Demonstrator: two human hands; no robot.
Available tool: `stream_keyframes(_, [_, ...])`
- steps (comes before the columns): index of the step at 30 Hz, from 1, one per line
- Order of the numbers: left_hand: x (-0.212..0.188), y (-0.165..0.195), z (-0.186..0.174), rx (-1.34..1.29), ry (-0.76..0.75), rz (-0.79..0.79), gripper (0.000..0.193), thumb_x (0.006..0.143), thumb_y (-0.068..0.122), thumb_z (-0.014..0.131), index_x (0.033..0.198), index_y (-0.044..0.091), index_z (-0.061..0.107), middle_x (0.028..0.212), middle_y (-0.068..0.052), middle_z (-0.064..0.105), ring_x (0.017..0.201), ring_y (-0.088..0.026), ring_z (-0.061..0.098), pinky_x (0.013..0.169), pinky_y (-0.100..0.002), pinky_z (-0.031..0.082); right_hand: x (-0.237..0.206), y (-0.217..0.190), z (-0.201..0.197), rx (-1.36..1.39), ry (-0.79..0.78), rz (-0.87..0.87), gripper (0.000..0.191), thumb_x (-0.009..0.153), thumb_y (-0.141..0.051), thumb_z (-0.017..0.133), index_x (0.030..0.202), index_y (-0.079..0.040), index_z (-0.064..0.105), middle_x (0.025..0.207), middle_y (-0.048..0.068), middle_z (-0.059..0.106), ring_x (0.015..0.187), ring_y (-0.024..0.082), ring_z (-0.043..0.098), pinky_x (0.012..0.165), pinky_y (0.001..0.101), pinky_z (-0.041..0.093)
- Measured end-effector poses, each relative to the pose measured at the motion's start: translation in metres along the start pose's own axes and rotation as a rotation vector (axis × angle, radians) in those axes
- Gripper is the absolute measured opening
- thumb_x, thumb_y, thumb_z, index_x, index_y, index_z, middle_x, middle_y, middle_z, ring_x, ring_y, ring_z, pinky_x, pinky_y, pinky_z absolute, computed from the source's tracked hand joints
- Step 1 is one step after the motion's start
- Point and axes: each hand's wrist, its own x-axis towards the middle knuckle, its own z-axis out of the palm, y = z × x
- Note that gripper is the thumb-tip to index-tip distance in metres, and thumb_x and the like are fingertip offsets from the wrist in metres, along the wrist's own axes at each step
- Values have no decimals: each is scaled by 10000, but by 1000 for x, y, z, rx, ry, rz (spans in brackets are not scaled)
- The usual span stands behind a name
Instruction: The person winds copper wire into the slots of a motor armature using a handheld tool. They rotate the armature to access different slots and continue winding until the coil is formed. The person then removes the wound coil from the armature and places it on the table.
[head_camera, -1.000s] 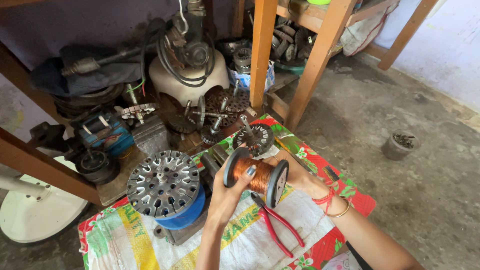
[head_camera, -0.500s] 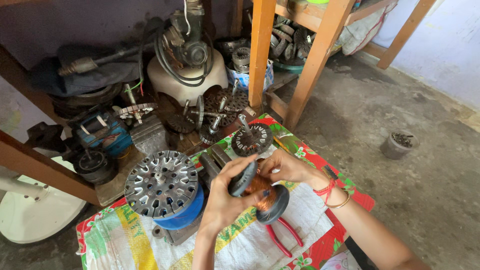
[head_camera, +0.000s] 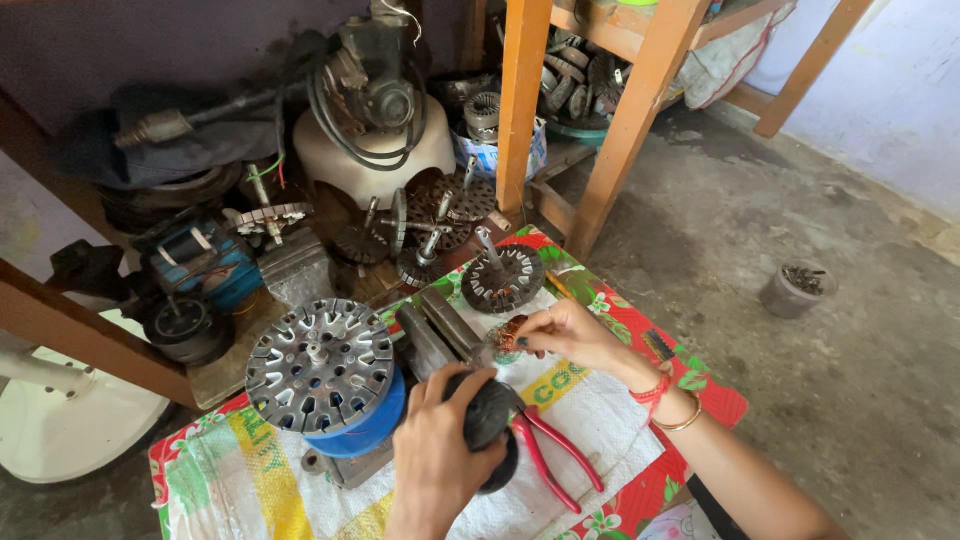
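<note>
The left hand (head_camera: 437, 460), nearest the camera, is closed over a black spool (head_camera: 490, 425), the fingers wrapped across its rounded flank so that only the dark flange shows; the spool's axis seems to run up and to the right, toward the other hand. Just right of that hand and touching the spool's lower edge lie red-handled pliers (head_camera: 548, 452), handles trailing away to the right on the white sack cloth (head_camera: 590, 420). Beyond and to the right, close above the spool, the right hand (head_camera: 570, 335) is pinched shut, its fingertips (head_camera: 522, 340) nipping a small tuft of copper wire (head_camera: 508, 335) at the spool's far end. Left of the left hand stands a grey slotted motor core (head_camera: 318, 362) on a blue base, and farther off, past the right hand, a smaller dark stator (head_camera: 503, 278).
</note>
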Motion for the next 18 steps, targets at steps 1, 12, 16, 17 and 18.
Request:
stream_keyframes(1, [-5, -6, 0, 23, -13, -10, 753, 532, 151, 888, 1250, 277, 699, 1329, -13, 604, 1139, -307, 592, 888, -440, 543, 1, 2, 0, -65, 45, -20, 190, 870, -51, 698, 1012, 15, 806, 808, 30, 769, 682, 57, 639, 614, 244, 511])
stream_keyframes(12, [-86, -179, 9, 314, 477, -47, 536, 650, 255, 862, 1164, 369, 763, 1232, -17, 683, 1164, -213, 686, 1090, -391, 514, 11, 21, -6, -344, 391, -54, 186, 880, -100, 710, 1031, -37, 800, 854, 25, 768, 578, 59, 526, 516, 263, 438])
stream_keyframes(16, [-99, -235, 14, 425, 481, -205, 741, 469, 317, 902, 1192, 304, 743, 1236, -99, 635, 1154, -304, 645, 1124, -469, 483, 14, 23, -6, -353, 377, -92, 181, 899, -104, 709, 1039, -29, 796, 852, 47, 758, 593, 53, 538, 525, 256, 444])
stream_keyframes(17, [-97, -243, 17, 455, 466, -216, 776, 431, 325, 900, 1190, 298, 743, 1252, -112, 633, 1166, -321, 637, 1117, -482, 477, 14, 22, -6, -377, 389, -118, 184, 895, -103, 716, 1041, -28, 799, 857, 48, 763, 590, 48, 542, 526, 249, 447])
stream_keyframes(18, [-97, -249, 21, 485, 447, -229, 810, 394, 332, 897, 1188, 291, 743, 1267, -125, 629, 1177, -338, 628, 1110, -496, 471, 14, 22, -6, -400, 400, -140, 187, 890, -102, 723, 1042, -26, 801, 861, 49, 768, 588, 42, 546, 526, 241, 450])
